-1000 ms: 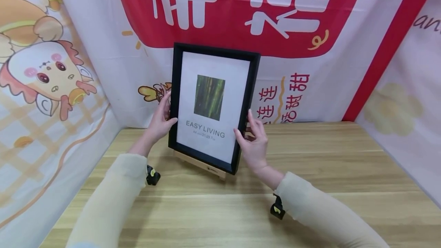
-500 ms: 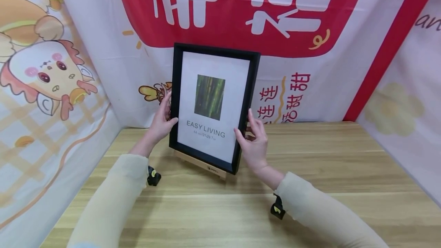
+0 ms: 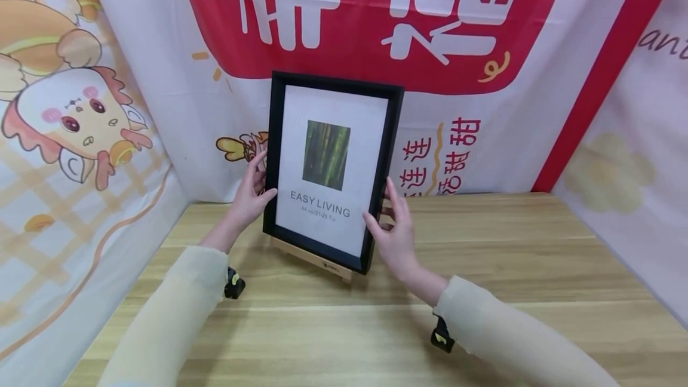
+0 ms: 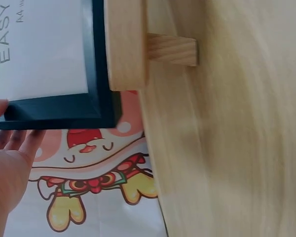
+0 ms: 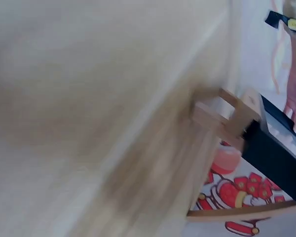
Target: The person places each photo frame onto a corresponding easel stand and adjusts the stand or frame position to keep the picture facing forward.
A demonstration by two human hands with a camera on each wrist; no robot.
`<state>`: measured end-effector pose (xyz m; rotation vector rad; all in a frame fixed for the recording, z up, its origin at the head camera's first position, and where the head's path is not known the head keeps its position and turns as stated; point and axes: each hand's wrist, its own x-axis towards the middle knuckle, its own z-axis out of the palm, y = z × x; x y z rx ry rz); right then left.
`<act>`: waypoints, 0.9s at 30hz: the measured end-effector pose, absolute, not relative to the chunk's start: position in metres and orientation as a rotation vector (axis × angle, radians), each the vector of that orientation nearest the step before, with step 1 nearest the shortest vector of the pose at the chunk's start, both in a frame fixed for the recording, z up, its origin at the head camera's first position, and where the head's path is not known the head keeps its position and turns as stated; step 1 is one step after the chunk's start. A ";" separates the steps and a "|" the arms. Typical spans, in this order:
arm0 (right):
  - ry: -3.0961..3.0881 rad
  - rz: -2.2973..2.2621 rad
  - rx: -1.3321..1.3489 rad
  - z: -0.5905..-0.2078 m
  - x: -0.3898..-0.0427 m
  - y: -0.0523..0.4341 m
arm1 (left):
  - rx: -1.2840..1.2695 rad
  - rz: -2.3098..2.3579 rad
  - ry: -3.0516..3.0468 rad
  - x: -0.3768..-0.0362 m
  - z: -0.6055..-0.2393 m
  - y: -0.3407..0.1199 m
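Observation:
A black picture frame (image 3: 325, 100) with a white sheet, a green picture and the words EASY LIVING leans back on a small wooden easel (image 3: 312, 257). My left hand (image 3: 247, 203) holds its left side, thumb on the front border and fingers round the outer edge. At the right side, my right hand (image 3: 396, 240) grips lower, its thumb over the front border and fingers along the side. The left wrist view shows the easel's ledge (image 4: 126, 44) under the frame's bottom corner. Most of the easel is hidden behind the frame.
The easel stands on a wood-grain table (image 3: 484, 243) close to the back cloth (image 3: 355, 70), which is red and white with large characters. A printed side cloth (image 3: 80, 118) hangs at the left, and a pale one (image 3: 634, 154) at the right.
My right hand has slid slightly down the frame's side. The left hand keeps its place on the frame, which stays on the easel; the head view has shifted a little.

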<state>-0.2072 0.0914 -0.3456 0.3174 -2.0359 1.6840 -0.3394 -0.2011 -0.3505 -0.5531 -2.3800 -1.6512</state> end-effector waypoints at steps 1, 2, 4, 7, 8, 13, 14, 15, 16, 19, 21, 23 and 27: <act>-2.060 1.724 0.311 -0.349 -0.205 0.092 | -0.550 -1.663 -2.385 -0.337 -0.353 -0.203; -2.088 1.760 0.300 -0.355 -0.205 0.094 | -0.550 -1.680 -2.391 -0.335 -0.355 -0.206; -2.138 1.822 0.283 -0.369 -0.204 0.096 | -0.540 -1.692 -2.419 -0.332 -0.362 -0.212; -2.205 1.860 0.272 -0.389 -0.201 0.098 | -0.541 -1.698 -2.478 -0.325 -0.372 -0.221; -2.227 1.860 0.267 -0.395 -0.200 0.099 | -0.549 -1.695 -2.495 -0.323 -0.376 -0.224; -2.279 1.847 0.247 -0.408 -0.194 0.096 | -0.621 -1.707 -2.546 -0.315 -0.394 -0.231; -2.283 1.844 0.239 -0.410 -0.193 0.095 | -0.627 -1.712 -2.555 -0.314 -0.397 -0.231; -2.290 1.840 0.230 -0.411 -0.193 0.094 | -0.630 -1.713 -2.567 -0.313 -0.401 -0.231; -2.297 1.833 0.222 -0.412 -0.192 0.093 | -0.632 -1.709 -2.581 -0.311 -0.404 -0.232; -2.310 1.817 0.202 -0.415 -0.190 0.089 | -0.625 -1.686 -2.624 -0.309 -0.412 -0.232; -2.313 1.810 0.197 -0.417 -0.189 0.088 | -0.625 -1.671 -2.639 -0.308 -0.416 -0.231; -2.309 1.799 0.207 -0.419 -0.188 0.087 | -0.630 -1.671 -2.641 -0.307 -0.418 -0.230; -2.318 1.772 0.231 -0.422 -0.187 0.087 | -0.658 -1.741 -2.597 -0.306 -0.421 -0.227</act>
